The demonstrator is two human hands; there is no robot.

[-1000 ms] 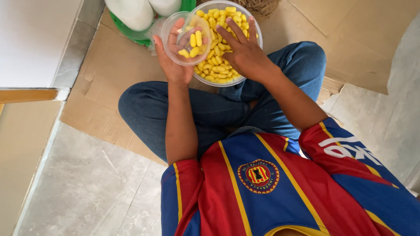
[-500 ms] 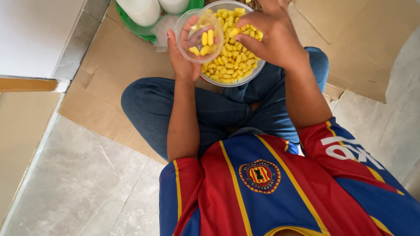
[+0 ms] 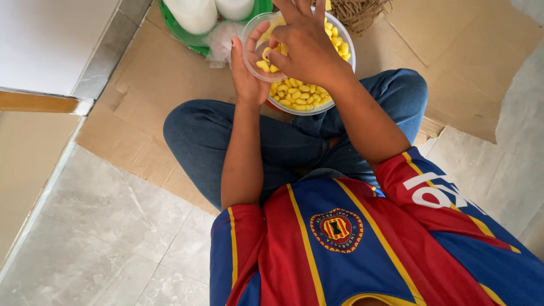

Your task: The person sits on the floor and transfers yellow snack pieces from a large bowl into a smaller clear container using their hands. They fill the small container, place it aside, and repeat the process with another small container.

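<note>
Cup [image 3: 258,34], small and of clear plastic, is sitting in the left hand [image 3: 246,76], whose fingers [image 3: 254,41] are wrapping round its side and clamping on it. It is being held just above the near-left rim of a larger clear bowl [image 3: 317,105] that is full of yellow pieces [image 3: 294,93]; a few of the same pieces are lying inside the cup. The right hand [image 3: 309,48] is hovering over the cup's mouth with its fingers bunching together at the rim, though whether they are pinching a piece is hidden. The bowl is resting by the person's crossed legs in blue jeans [image 3: 209,136]. Beneath is flattened cardboard [image 3: 147,73], spread on a grey tiled floor [image 3: 85,226]. At the cardboard's far edge a green tray [image 3: 181,34] is carrying white containers [image 3: 195,12], and a woven basket [image 3: 357,11] is sitting just beyond the bowl.
</note>
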